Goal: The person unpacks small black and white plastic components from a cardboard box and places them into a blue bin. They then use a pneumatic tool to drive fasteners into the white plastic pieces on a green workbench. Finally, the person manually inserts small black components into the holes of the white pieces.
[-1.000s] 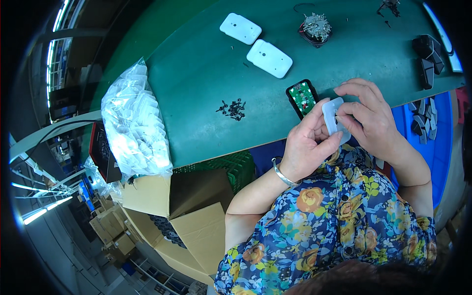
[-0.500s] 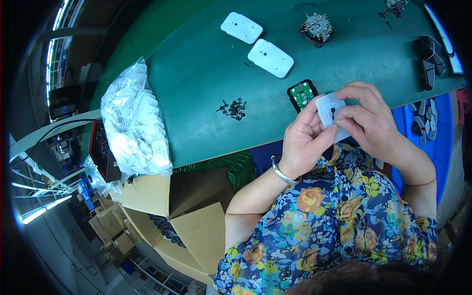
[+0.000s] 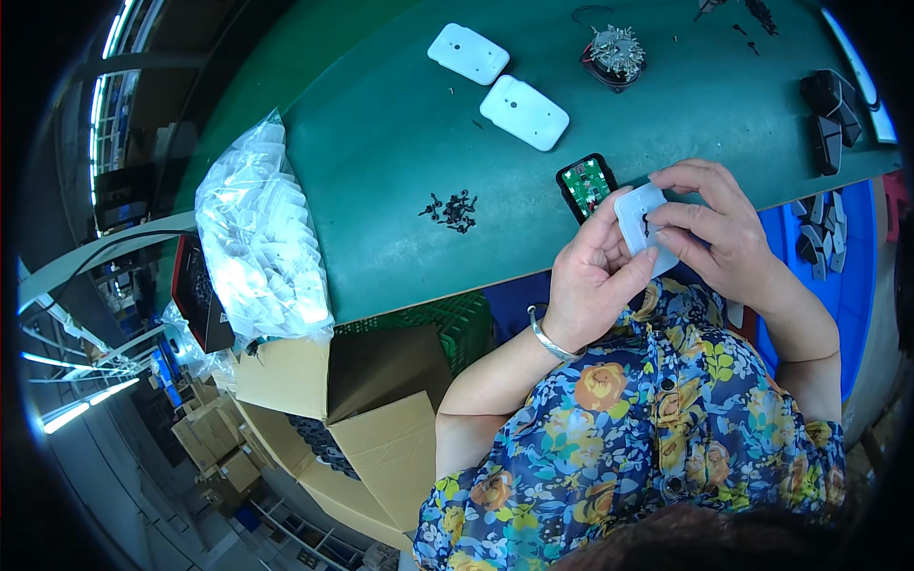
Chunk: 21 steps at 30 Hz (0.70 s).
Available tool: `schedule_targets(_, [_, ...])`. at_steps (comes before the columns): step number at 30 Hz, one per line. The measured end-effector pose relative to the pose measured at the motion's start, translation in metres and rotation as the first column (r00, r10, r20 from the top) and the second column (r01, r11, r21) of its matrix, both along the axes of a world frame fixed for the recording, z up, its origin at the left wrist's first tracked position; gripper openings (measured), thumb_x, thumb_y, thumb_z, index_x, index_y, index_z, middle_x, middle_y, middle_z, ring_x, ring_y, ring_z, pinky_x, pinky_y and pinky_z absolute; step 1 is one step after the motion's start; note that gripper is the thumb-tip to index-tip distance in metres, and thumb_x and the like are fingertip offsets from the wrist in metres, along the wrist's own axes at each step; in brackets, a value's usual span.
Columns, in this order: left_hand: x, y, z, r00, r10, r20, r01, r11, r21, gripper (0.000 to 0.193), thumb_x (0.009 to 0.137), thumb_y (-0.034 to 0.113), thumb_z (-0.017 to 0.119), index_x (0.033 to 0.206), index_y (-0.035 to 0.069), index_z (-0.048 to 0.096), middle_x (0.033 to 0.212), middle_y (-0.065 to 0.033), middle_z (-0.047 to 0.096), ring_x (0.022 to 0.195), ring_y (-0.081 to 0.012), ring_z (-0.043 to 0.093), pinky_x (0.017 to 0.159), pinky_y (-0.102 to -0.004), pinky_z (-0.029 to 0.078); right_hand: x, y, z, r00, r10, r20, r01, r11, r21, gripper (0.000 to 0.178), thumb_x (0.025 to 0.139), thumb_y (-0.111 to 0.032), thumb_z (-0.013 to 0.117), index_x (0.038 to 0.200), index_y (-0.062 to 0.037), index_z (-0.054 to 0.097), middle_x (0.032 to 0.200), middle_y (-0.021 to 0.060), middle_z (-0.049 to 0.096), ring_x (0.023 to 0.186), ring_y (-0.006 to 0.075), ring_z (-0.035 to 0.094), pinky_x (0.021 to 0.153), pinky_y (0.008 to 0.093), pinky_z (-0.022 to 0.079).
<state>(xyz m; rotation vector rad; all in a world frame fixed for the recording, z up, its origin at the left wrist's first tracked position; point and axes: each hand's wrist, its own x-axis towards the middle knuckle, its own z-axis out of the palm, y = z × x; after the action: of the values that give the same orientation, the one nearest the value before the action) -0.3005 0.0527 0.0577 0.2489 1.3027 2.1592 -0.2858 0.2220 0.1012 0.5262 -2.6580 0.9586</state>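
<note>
A translucent white plastic cover is held close to my body, above the near edge of the green table. My left hand grips its lower left side, thumb on the face and fingers behind. A small black plastic part sits at the middle of the cover. The fingertips of my right hand are closed on this part and partly hide it. Just beyond my left hand, a black case with a green circuit board lies on the table.
Two white covers lie farther off, left of a round holder of screws. Small black parts are heaped at mid-table. A bag of white pieces stands left, above an open carton. Black blocks and a blue bin are right.
My right fingers have shifted slightly up over the black part, covering more of it. The cover has tilted a little. At the far right edge, a dark cluster of small parts has changed place.
</note>
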Motion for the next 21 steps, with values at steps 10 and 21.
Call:
schedule_targets(10, [0.003,0.003,-0.004,0.997,0.022,-0.068,-0.026,0.998,-0.059,0.056,0.081,-0.003,0.054,0.132,0.001,0.029,0.105,-0.0067,0.057,0.083,-0.0055,0.054,0.069,-0.0197,0.046,0.002,0.001,-0.012,0.998,-0.034,0.046,0.039,0.992,-0.122,0.018,0.07,-0.003,0.065,0.088,-0.0019,0.06,0.104,0.0121,0.055,0.088,0.0249,0.054,0.073,0.0315,0.047])
schedule_targets(21, [0.007,0.001,-0.013,0.949,0.118,-0.294,-0.162,0.979,-0.128,0.049,0.082,0.003,0.055,0.127,-0.001,0.037,0.101,-0.008,0.058,0.078,-0.0071,0.056,0.067,-0.0216,0.047,0.018,-0.008,-0.024,0.844,0.177,0.506,0.304,0.619,-0.724,0.037,0.083,-0.005,0.057,0.117,0.0016,0.046,0.101,0.0073,0.055,0.088,0.0103,0.054,0.076,0.0248,0.045])
